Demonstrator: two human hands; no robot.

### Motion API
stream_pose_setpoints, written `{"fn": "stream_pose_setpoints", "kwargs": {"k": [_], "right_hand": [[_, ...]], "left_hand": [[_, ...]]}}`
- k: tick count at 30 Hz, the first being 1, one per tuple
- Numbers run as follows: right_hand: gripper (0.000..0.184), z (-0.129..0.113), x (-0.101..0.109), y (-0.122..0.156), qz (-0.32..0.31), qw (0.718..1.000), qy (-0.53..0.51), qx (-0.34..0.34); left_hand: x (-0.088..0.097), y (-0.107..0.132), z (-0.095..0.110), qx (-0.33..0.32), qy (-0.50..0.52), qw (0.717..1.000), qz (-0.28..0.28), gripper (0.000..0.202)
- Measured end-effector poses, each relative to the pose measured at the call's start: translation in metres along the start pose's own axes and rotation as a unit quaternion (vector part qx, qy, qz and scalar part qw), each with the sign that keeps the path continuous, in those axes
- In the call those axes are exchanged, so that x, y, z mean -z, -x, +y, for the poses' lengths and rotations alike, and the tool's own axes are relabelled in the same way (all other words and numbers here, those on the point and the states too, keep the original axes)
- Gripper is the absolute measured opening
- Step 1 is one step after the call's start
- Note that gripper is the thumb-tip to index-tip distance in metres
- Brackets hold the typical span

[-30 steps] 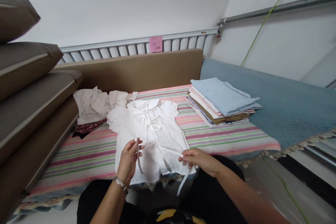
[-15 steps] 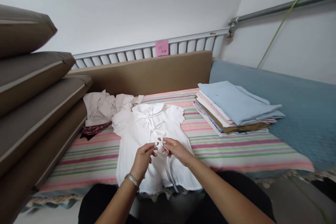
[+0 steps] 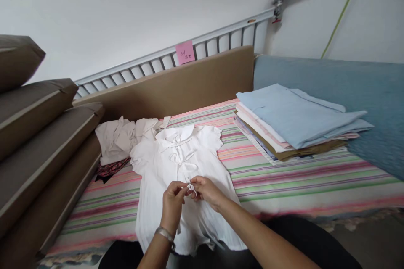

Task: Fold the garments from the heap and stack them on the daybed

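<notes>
A white short-sleeved blouse (image 3: 158, 201) lies spread flat, collar away from me, with bows tied down its front. Over its lower middle, my left hand (image 3: 173, 197) and my right hand (image 3: 205, 191) meet, fingertips pinched on thin white fabric ties (image 3: 190, 187). The ties cross in a small loop between the fingers. My left wrist wears a silver bracelet (image 3: 166, 235). Loose tie ends hang down the blouse below my right hand, near its hem. Part of the blouse front is hidden behind my hands.
A folded stack with a light blue cloth (image 3: 299, 113) on top sits at right on the striped cover (image 3: 252, 176). Crumpled beige clothing (image 3: 115, 136) lies at left beside piled brown cushions (image 3: 41, 147). A pink note (image 3: 185, 52) is on the radiator (image 3: 135, 71) behind.
My hands have come together, and the ties, held apart before, now cross in a small loop. The camera view has tilted and shifted slightly.
</notes>
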State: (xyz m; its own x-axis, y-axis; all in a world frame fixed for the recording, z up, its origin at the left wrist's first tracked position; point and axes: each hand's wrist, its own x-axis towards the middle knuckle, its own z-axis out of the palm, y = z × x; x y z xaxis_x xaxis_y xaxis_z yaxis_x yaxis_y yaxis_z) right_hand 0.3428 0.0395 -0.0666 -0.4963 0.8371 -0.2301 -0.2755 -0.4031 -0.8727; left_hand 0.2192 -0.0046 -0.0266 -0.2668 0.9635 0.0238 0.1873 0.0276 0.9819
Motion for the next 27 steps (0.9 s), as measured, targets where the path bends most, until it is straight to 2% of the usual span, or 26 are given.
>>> {"fn": "stream_pose_setpoints", "kwargs": {"k": [3, 7, 11, 13, 15, 19, 22, 27], "right_hand": [[0.036, 0.004, -0.007, 0.001, 0.002, 1.000, -0.004, 0.025], [0.047, 0.007, -0.012, 0.001, 0.026, 1.000, -0.007, 0.014], [0.024, 0.010, -0.010, 0.002, 0.060, 0.998, -0.001, -0.031], [0.020, 0.010, -0.009, 0.004, 0.067, 0.997, -0.001, -0.029], [0.023, 0.009, -0.010, 0.006, 0.064, 0.998, -0.008, -0.011], [0.042, 0.009, -0.011, 0.011, 0.018, 1.000, -0.005, 0.014], [0.030, 0.011, -0.010, 0.014, -0.012, 1.000, 0.018, -0.002], [0.015, 0.009, -0.007, 0.015, 0.003, 0.999, 0.036, -0.008]], "left_hand": [[-0.001, 0.000, -0.006, -0.040, -0.016, 0.999, 0.028, 0.012], [0.001, 0.003, -0.010, -0.023, -0.021, 0.999, 0.041, 0.012], [0.002, 0.007, -0.010, -0.005, -0.010, 1.000, 0.024, 0.012], [0.000, 0.008, -0.010, -0.001, 0.003, 1.000, 0.014, 0.013], [-0.002, 0.009, -0.009, 0.017, 0.016, 1.000, 0.005, 0.014], [-0.006, 0.009, -0.006, 0.063, 0.066, 0.996, -0.010, 0.019], [-0.006, 0.011, -0.004, 0.066, 0.080, 0.995, 0.002, 0.022], [-0.009, 0.013, -0.004, 0.063, 0.058, 0.996, 0.000, 0.019]]}}
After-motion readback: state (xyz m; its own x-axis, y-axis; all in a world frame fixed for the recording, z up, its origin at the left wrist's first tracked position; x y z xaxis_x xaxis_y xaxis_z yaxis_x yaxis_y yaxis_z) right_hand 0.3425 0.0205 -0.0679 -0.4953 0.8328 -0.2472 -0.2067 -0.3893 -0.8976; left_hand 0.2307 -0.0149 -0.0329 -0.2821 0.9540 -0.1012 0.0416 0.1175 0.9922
